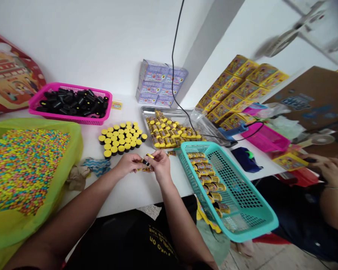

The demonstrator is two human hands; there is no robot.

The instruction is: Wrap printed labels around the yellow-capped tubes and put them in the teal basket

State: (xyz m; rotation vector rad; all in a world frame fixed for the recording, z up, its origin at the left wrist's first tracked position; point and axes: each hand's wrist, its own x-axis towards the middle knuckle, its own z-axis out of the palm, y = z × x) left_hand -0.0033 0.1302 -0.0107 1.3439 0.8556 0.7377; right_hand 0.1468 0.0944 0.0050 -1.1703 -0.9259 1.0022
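Note:
Over the white table, my right hand [161, 165] pinches a small black canister with a yellow cap [147, 160]. My left hand [128, 164] meets it from the other side, its fingers closed at the canister. A yellow printed label piece [144, 169] shows just under the fingers; whether a hand grips it I cannot tell. Behind my left hand stand several upright black canisters with yellow caps [121, 140] in a close group. Beyond my right hand, a metal tray [144, 112] carries a heap of yellow-labelled canisters [169, 131].
A turquoise basket [242, 235] with labelled canisters overhangs the table edge at right. A pink basket [70, 119] holds black canisters. Coloured candies [25, 165] fill a yellow-lined container at left. Purple boxes [156, 80] and yellow boxes [233, 90] are stacked behind. A co-worker's hand [336, 168] is at far right.

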